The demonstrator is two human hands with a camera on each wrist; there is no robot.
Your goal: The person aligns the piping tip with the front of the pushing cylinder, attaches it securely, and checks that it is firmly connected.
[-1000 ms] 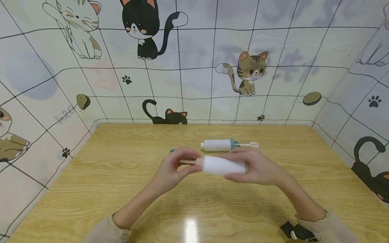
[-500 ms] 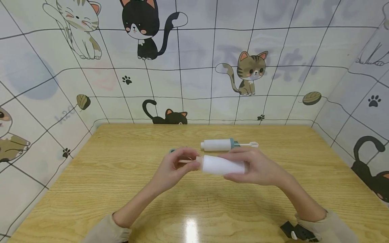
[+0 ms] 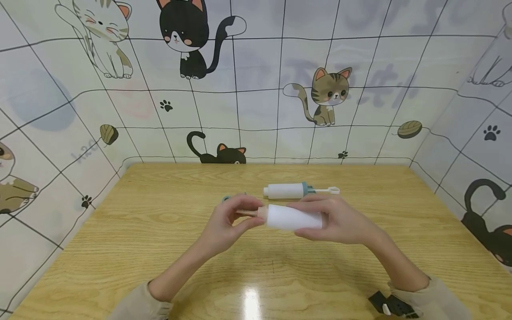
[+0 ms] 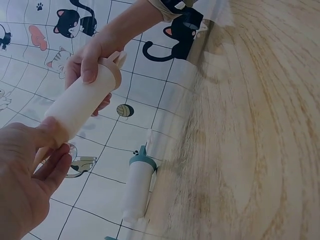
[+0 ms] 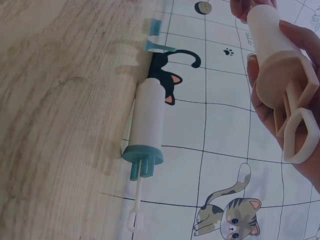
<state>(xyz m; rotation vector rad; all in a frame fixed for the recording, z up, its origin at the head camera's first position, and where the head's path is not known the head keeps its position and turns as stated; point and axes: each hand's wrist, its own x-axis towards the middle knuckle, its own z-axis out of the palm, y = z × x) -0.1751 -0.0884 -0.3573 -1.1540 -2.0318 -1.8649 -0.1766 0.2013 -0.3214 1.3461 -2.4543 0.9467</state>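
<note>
1. Currently, the person's left hand (image 3: 230,224) is curled, thumb and fingertips pinching the beige collar (image 3: 262,212) of a white tube (image 3: 294,217), their gap only as wide as that collar. A thin pale rod (image 3: 247,213) shows in the hollow of this hand, pointing towards nine o'clock; its far end is hidden.
2. The right hand (image 3: 340,218) is wrapped round the opposite end, thumb on one side and fingers on the other, spread just to the barrel's width.
3. The white tube is a smooth, plastic-looking cylinder. The right wrist view shows a round beige flange (image 5: 275,82) near the right palm, with angular grips (image 5: 311,80) and a white handle loop (image 5: 298,156) beyond it.
4. In the head view, the white tube lies nearly level between the hands, the left at its nine o'clock and the right at its three; both wrist views show it raised clear of the wood-grained table (image 3: 256,262).
5. Near twelve o'clock from it, a second tube (image 3: 285,191) rests on its side, its ribbed teal cap (image 3: 307,190) and small white loop (image 3: 333,190) facing three o'clock. Teal pieces (image 5: 155,27) lie between nine and ten, partly hidden by the left hand in the head view.
6. Behind, at twelve o'clock, hangs a creased sheet (image 3: 260,106) printed with cats and grid lines.
</note>
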